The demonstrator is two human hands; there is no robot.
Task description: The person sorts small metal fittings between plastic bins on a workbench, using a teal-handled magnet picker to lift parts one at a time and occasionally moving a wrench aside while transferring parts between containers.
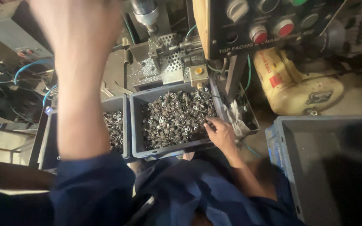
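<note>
My right hand (219,133) rests on the heap of small dull-metal ring-shaped parts (174,119) at the right edge of the middle grey plastic crate (137,125), fingers curled into the pile; whether they pinch a piece I cannot tell. My left hand (78,25) is raised close to the camera, blurred, its grip hidden. The crate sits just below the perforated steel machine fixture (168,58), so parts stay within reach.

Dim, warm light from above, deep shadow at lower edges, motion-blurred raised left forearm (78,83)
</note>
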